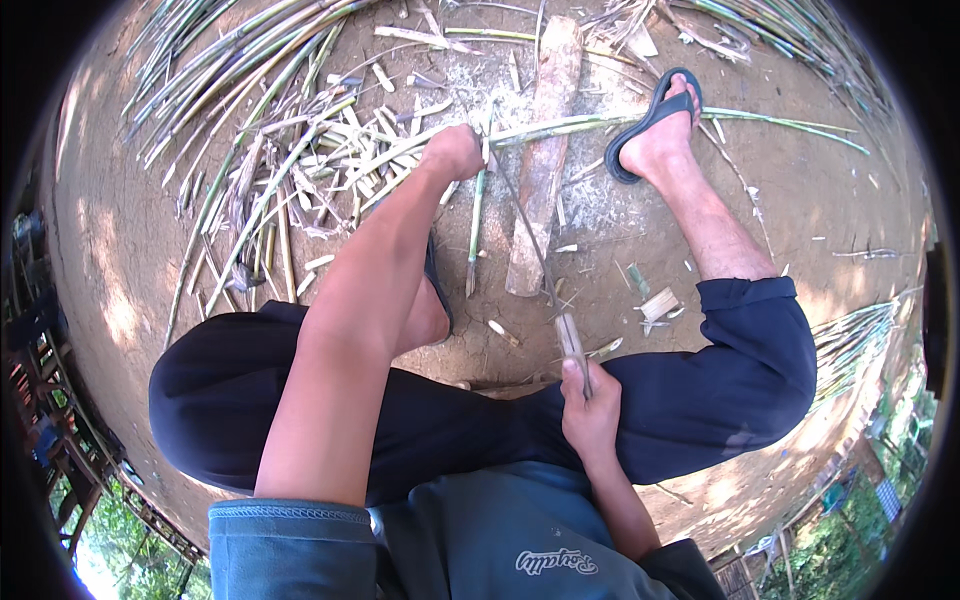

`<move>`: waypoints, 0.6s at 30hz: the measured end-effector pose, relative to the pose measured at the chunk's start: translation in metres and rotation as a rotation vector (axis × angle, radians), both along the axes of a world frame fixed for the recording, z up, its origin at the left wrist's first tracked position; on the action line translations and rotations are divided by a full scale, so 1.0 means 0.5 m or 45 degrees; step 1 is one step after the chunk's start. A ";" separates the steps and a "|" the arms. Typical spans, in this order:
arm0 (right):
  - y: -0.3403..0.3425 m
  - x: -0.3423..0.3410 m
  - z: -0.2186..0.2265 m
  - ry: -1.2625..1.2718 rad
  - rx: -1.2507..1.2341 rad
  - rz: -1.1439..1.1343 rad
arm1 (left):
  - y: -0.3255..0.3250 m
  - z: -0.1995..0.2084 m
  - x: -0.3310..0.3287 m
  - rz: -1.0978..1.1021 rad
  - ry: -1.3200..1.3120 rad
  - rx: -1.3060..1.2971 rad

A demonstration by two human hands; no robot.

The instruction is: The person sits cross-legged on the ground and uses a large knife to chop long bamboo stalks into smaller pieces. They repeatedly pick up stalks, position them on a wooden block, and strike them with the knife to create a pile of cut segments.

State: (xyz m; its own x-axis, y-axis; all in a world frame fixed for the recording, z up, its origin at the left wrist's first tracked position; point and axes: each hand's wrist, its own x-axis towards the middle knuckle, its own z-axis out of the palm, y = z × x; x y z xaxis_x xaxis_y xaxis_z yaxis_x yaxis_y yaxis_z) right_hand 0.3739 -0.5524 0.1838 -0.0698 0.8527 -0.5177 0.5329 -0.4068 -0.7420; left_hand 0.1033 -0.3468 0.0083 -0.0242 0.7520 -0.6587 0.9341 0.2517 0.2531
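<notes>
My left hand [455, 152] is closed around a green stalk [560, 127], which lies across a weathered wooden board [540, 190]. From there the stalk runs right, beneath the black sandal [625, 145] on my right foot. In my right hand [592, 408], close to my lap, is the wooden handle of a long, thin-bladed tool [537, 252]. Its dark blade slants up and left over the board, and its far end comes close to the stalk beside my left hand. Whether the blade touches the stalk I cannot tell. A short upright-lying stalk [476, 230] is just below my left hand.
Many cut stalk pieces [372, 150] and dry husks are heaped left of the board. Bundles of long stalks [235, 60] lie at the far left, with more stalks [775, 40] at the far right. Pale dust covers the ground around the board. A small wood block [660, 304] lies near my right knee.
</notes>
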 end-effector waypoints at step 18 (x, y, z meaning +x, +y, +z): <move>0.132 -0.057 -0.124 -0.010 0.079 0.224 | -0.024 -0.015 -0.016 0.223 -0.097 0.143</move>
State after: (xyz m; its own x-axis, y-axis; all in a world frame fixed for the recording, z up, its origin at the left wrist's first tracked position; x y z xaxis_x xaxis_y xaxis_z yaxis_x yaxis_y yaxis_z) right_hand 0.3453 -0.4864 0.1217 -0.2165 0.8579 -0.4659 0.5979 -0.2608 -0.7580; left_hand 0.0952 -0.3586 0.0008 -0.1145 0.8096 -0.5757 0.8557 0.3747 0.3569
